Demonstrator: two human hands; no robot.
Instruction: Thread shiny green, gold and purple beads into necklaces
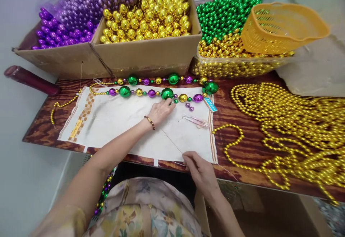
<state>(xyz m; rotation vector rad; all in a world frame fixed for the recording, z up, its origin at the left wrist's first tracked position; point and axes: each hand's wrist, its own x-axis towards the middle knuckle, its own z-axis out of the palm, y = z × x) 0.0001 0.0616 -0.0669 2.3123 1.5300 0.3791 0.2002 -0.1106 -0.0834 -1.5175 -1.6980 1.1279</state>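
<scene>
Left hand (161, 113), grip unclear, is bordered leftward by bare cloth (126, 111); thread (173, 143) is pinched near its edge by right hand (199, 170).

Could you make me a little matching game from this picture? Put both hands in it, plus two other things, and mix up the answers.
1. Left hand
2. Right hand
3. Basket
4. Small pointed tool

A. Orange-yellow, set atop loose small gold beads
B. Pinching a thin thread
C. Lying on the white cloth, near its right end
D. At a large green bead, with a bracelet on its wrist

Right pairs: 1-D, 2-B, 3-A, 4-C
</scene>
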